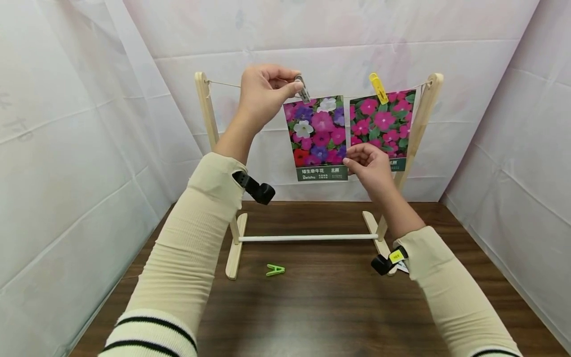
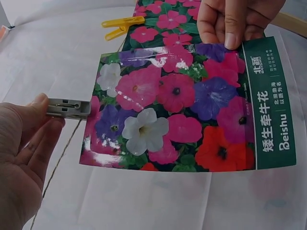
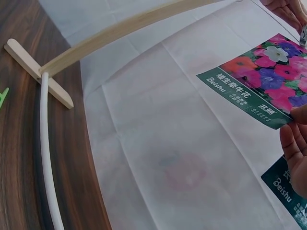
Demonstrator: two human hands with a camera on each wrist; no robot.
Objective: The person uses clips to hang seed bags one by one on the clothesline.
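Note:
My left hand (image 1: 267, 94) pinches a grey clothespin (image 1: 303, 89) between thumb and fingers, its jaws at the top edge of a flower card (image 1: 318, 134) with pink, purple and white petunias. In the left wrist view the grey clothespin (image 2: 68, 108) meets the card's edge beside the string (image 2: 62, 153). With thumb and fingertips, my right hand (image 1: 370, 166) pinches the same card by its lower right edge. To the right, a second card with pink flowers (image 1: 384, 119) hangs from the string under a yellow clothespin (image 1: 378, 88), partly hidden by my right hand.
The wooden rack's left post (image 1: 207, 109) and right post (image 1: 421, 119) carry the string. A white bar (image 1: 308, 238) joins the feet low down. A green clothespin (image 1: 275, 269) lies on the dark wooden table (image 1: 312, 307). White cloth (image 1: 312, 29) stands behind.

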